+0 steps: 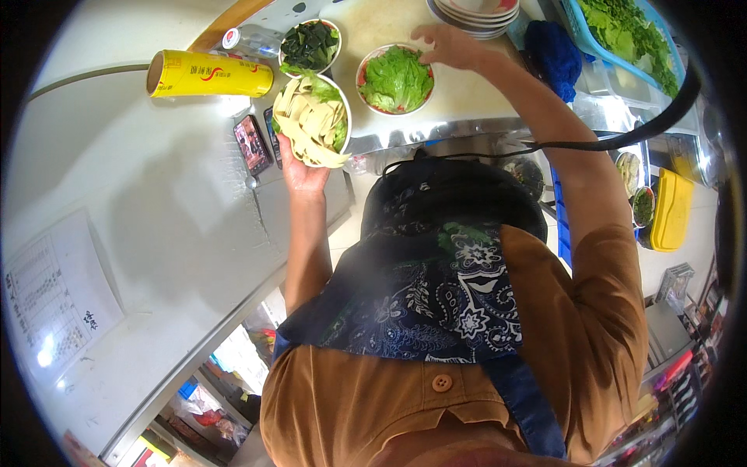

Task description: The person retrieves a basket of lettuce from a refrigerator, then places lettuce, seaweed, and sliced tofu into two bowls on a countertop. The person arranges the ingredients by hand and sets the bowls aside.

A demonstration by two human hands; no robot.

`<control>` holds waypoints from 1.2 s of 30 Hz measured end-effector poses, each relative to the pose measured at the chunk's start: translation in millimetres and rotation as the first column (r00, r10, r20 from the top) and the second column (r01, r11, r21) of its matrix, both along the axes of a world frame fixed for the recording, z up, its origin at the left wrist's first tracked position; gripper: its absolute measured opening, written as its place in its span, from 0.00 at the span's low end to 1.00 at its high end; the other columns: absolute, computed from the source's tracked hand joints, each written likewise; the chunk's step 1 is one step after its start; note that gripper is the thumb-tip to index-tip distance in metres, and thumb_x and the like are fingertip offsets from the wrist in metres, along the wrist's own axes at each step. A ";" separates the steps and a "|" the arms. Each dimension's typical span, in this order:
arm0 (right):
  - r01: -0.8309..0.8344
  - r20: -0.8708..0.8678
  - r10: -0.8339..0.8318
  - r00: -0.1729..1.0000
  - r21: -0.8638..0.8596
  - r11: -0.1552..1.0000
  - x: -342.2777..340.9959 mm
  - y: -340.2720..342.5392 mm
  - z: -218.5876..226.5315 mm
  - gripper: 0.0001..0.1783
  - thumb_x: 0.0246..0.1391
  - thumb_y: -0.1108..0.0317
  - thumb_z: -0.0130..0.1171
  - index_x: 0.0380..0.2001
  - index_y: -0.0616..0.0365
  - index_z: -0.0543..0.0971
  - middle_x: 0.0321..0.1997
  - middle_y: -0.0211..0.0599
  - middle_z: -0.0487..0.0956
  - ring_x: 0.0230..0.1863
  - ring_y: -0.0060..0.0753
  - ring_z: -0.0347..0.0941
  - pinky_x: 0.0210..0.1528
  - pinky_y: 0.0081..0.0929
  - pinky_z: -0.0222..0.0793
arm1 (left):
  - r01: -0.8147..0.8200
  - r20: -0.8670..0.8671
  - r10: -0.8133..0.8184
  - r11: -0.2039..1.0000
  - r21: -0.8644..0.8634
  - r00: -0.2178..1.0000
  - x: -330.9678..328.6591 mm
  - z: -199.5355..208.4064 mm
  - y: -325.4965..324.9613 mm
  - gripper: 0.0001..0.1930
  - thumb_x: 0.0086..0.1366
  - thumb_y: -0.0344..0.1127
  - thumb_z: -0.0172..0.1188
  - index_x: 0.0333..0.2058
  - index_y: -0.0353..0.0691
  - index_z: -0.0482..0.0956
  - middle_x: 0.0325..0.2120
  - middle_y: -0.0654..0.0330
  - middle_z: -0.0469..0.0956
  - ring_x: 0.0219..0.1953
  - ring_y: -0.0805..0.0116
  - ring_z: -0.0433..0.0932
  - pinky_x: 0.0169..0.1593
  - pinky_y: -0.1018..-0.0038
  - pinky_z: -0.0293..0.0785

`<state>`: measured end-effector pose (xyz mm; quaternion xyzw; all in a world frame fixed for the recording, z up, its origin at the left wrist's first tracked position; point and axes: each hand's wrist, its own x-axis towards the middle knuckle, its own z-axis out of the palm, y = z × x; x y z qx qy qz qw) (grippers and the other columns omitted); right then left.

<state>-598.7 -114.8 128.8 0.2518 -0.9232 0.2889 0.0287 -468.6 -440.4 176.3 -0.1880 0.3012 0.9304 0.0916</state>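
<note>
My left hand (303, 170) is closed on the lower rim of a white bowl (347, 128), tilted over the counter's edge. Pale flat strips that look like tofu skin (305, 115) fill it, with green leaves beside them. To its right, a bowl of torn lettuce (395, 79) with a reddish inner rim sits on the pale worktop. My right hand (450, 47) hovers at that bowl's upper right edge, fingers apart and holding nothing; whether a fingertip touches the rim I cannot tell. Behind the left bowl stands a bowl of dark green leaves (310, 45).
A yellow roll (210, 75), a clear bottle (250, 39) and phones (253, 145) lie at left. Stacked plates (476, 14) stand behind my right hand. Farther right are a dark blue cloth (551, 58) and a blue basket of greens (580, 27). A black strap (615, 143) crosses my right arm.
</note>
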 end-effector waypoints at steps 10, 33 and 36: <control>0.168 0.241 -0.111 0.964 -0.232 0.958 -1.0 0.8 -27.2 0.09 0.46 0.63 0.55 0.27 0.57 0.77 0.29 0.42 0.77 0.33 0.46 0.73 0.38 0.38 0.68 | -0.011 0.056 0.013 0.999 -0.030 0.998 4.3 -7.2 -8.9 0.31 0.63 0.58 0.45 0.60 0.46 0.59 0.58 0.59 0.62 0.59 0.56 0.62 0.61 0.56 0.57; 0.183 0.155 -0.177 0.972 -0.024 0.983 68.0 -21.6 -3.0 0.09 0.45 0.66 0.55 0.31 0.55 0.77 0.30 0.43 0.73 0.35 0.47 0.73 0.38 0.40 0.69 | 0.201 0.046 -0.214 0.959 0.200 0.976 -83.2 -39.4 111.8 0.30 0.58 0.59 0.54 0.53 0.46 0.68 0.55 0.58 0.66 0.57 0.55 0.63 0.59 0.50 0.55; 0.200 0.169 -0.203 0.964 0.037 0.979 65.9 -25.9 -2.3 0.07 0.44 0.67 0.56 0.27 0.56 0.77 0.30 0.44 0.73 0.33 0.48 0.73 0.35 0.40 0.69 | 0.227 0.002 -0.233 0.950 0.214 0.973 -85.1 -46.2 116.8 0.30 0.59 0.59 0.52 0.54 0.47 0.67 0.55 0.60 0.66 0.57 0.56 0.63 0.59 0.51 0.55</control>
